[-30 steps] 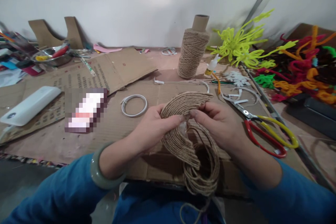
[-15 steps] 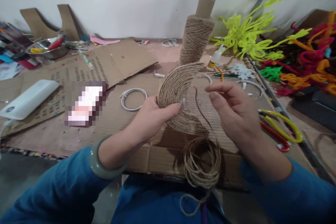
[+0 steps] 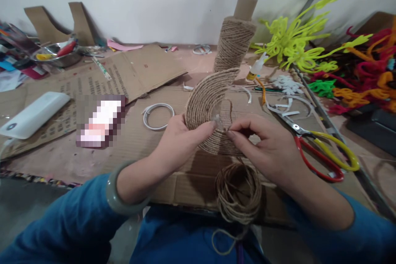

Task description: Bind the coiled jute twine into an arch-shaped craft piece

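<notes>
The left hand [image 3: 181,140] grips the twine-covered crescent [image 3: 199,101] above the cardboard [image 3: 182,173], thumb on its face; the right hand [image 3: 269,148] pinches at the inner edge, apparently on a loose strand [image 3: 231,110]. The crescent appears light, fairly stiff and non-slip, best held by its broad band. A twine coil [image 3: 222,200] hangs below.

The brown, ridged twine arc [image 3: 201,99] opens rightward — beyond a loose twine coil [image 3: 238,211].
</notes>
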Motion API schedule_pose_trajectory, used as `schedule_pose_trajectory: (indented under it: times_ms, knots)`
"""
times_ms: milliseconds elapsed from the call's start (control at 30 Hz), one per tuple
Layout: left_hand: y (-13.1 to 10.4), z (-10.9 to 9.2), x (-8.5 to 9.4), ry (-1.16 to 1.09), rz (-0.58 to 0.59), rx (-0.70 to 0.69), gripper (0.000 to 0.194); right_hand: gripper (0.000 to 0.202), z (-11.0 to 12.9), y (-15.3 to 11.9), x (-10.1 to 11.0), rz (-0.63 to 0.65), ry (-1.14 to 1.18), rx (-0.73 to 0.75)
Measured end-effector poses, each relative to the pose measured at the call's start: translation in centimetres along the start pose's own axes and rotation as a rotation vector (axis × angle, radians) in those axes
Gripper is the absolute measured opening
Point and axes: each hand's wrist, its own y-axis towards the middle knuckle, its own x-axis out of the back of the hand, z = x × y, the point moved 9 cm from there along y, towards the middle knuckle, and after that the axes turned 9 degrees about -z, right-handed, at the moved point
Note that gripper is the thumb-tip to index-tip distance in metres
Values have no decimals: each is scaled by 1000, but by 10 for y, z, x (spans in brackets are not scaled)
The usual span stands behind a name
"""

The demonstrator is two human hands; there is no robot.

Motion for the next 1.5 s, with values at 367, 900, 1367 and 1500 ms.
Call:
schedule_pose_trajectory:
  times_ms: [367, 900, 1367, 1500]
  knots:
    - [3, -1, 0, -105, -17, 8, 16, 6, 11, -2, -2, 50, -90, 216]
    - [-5, -6, 1, 30, -62, -119, 14, 10, -39, -5, -22, 70, 437, -526]
    - [1, -2, 3, -69, -73, -93, 19, 12, 20, -5, 2, -100, -123, 269]
    - [2, -6, 4, -110, -71, -121, 20, 11, 16, -5, -3, -62, -80, 217]
